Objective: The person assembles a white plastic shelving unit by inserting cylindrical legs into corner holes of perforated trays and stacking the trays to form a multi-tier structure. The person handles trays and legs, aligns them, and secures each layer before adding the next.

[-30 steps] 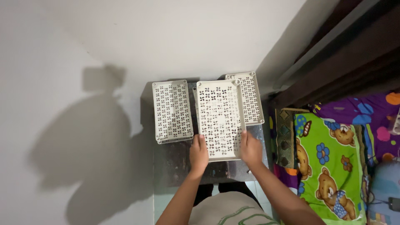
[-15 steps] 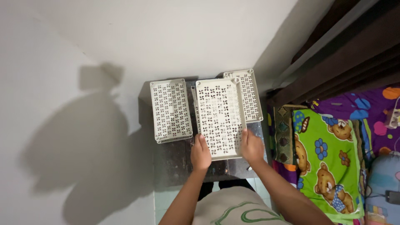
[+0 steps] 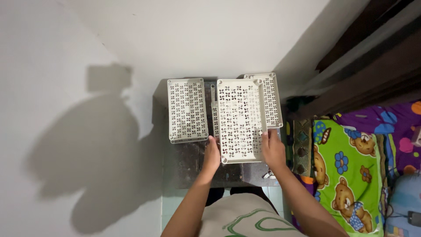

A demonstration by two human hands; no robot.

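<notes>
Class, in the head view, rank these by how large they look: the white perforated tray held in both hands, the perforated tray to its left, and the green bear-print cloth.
1. Green bear-print cloth
2. Held tray, gripped by the left hand and right hand
3. Left tray

The held tray may only look bigger, being nearer the camera.

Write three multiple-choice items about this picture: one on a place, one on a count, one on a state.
1. Where is the bear-patterned cloth?
A. to the person's right
B. to the person's left
C. on the wall

2. How many perforated white trays show?
A. one
B. three
C. six

3. How is the middle tray held?
A. by one hand
B. by no hand
C. by both hands at its near corners

Key: 1 A, it lies at the right edge. 2 B, the left tray, the middle tray and the right tray. 3 C, the left hand and right hand grip it.
</notes>
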